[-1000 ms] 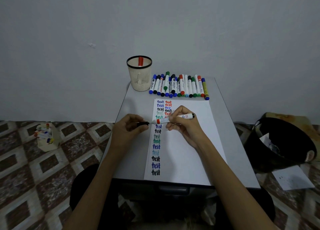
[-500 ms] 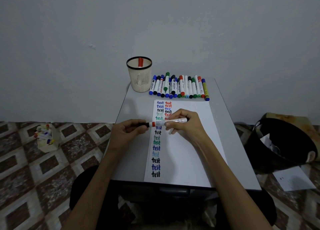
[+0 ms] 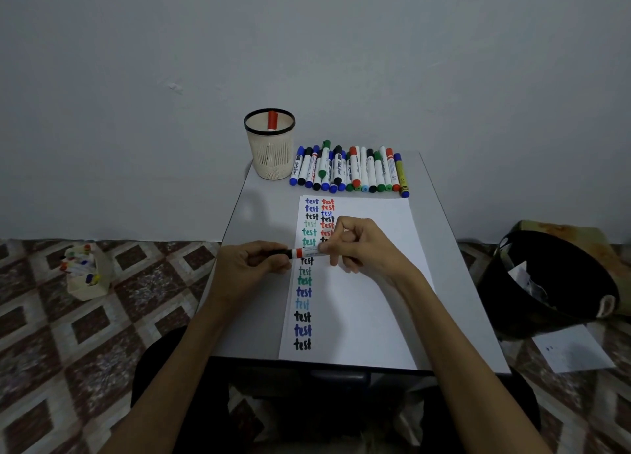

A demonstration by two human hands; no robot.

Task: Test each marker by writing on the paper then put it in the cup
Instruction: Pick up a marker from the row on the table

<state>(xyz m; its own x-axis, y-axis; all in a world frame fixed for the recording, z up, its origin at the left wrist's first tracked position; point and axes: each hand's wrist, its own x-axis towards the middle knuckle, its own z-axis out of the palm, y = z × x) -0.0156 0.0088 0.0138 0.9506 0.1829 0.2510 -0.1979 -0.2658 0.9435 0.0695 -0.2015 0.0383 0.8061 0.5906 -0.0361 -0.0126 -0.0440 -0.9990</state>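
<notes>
A white marker with a red band [image 3: 309, 252] lies level over the paper [image 3: 362, 283], held at both ends. My left hand [image 3: 251, 260] grips its black cap end. My right hand [image 3: 362, 248] pinches the barrel. The cap sits on the marker. The paper carries two columns of the word "test" in several colours. A cream mesh cup [image 3: 269, 144] with a black rim stands at the table's far left and holds one red-capped marker [image 3: 272, 120]. A row of several capped markers [image 3: 348, 170] lies to the cup's right.
The small grey table [image 3: 454, 265] fills the middle. On the tiled floor, a pale holder with markers [image 3: 85, 276] stands at the left, a black bin [image 3: 549, 283] and a loose sheet [image 3: 573, 349] at the right. A plain wall rises behind.
The black cap, held apart in my left hand a second ago, has been pushed onto the marker's tip. My right hand turned the marker level and moved slightly left.
</notes>
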